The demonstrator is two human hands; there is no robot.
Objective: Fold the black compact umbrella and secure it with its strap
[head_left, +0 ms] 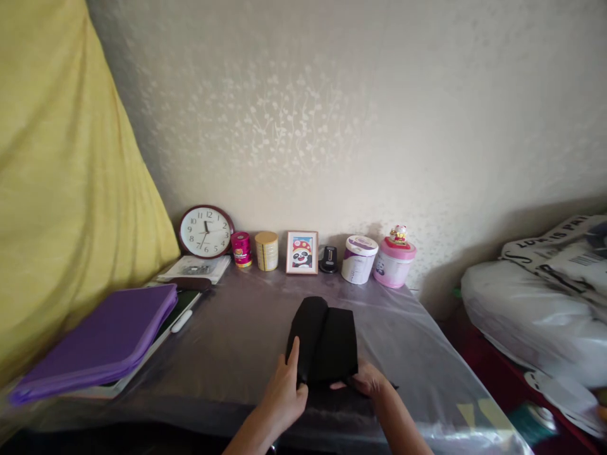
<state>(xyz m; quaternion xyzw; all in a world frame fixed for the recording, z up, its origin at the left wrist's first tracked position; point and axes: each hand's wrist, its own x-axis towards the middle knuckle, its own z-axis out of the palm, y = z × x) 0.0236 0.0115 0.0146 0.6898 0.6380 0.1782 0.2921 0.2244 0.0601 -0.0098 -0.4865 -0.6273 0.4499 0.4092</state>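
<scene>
Pale wallpaper [294, 107] with a leafy pattern rises behind a counter [222, 354] under a shiny grey cover, a yellow curtain [71, 189] hanging at the left. From the head camera, a black folded item [334, 344] is over the near middle of the counter, between both hands; whether it rests there or is slightly lifted cannot be told. The left hand [284, 388] slants up from the bottom edge, index finger straight along the item's left side, thumb by its near-left corner; that grip is closed on this edge. The right hand [368, 378] angles in from the lower right, wrist bent, fingers pointing left at the near-right corner and partly hidden beneath it, so how far its grip is closed cannot be told. Well beyond, a picture frame [302, 252] stands near the wall.
</scene>
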